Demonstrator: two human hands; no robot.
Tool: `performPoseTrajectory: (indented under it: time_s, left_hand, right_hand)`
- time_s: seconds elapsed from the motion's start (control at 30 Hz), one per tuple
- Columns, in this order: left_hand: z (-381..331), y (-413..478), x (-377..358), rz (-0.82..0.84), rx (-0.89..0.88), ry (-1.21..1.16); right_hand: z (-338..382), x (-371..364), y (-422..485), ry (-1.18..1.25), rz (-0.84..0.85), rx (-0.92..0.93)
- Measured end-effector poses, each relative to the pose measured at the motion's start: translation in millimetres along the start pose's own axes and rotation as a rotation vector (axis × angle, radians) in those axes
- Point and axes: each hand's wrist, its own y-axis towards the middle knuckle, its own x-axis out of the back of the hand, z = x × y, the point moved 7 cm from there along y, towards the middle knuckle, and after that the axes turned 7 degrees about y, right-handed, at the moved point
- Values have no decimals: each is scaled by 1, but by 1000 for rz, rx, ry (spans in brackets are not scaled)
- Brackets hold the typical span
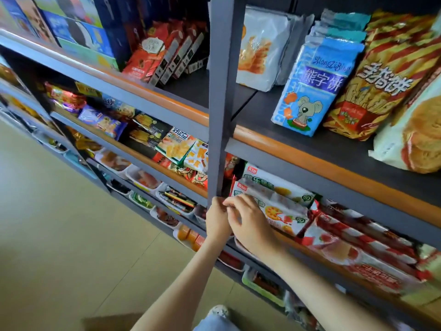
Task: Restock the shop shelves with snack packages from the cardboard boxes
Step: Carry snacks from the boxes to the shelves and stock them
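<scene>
Cardboard, brown and plain, shows at the 7 o'clock edge of the view: the corner of a cardboard box (112,322) on the pale floor, with a light shoe (218,311) just to its 3 o'clock. Both bare forearms reach up from 6 o'clock to the second shelf. The left hand (217,222) has its fingers curled at the foot of the grey upright post (220,115) and pinches the red-edged end of a white fruit-print snack package (284,211). The right hand (248,223), touching the left at its 3 o'clock, lies with bent fingers on that same end; whether it grips cannot be told. The package lies flat on a like one, on the shelf behind the orange rail (334,173), and red-and-white packs (358,240) crowd it at 4 o'clock. Higher, at 1 o'clock, a blue mouse-print biscuit bag (310,91) stands upright on the upper shelf, a red-and-yellow striped bag (381,75) just beside it.
</scene>
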Motion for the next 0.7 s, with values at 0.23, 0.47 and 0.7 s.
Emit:
performPoseTrajectory:
  time_s: [0.23,0.47,0.7]
  left_hand:
    - [100,-46,-39,208,286,150]
    - [208,-180,-30,60,740,-24]
    - [292,-322,16,-255,1110,-153]
  right_hand:
    - [-52,-77,-43,-10,429,-290]
    - [-60,-145,-142,-119,909,-233]
    - [0,-206,-186,-148,1177,-37]
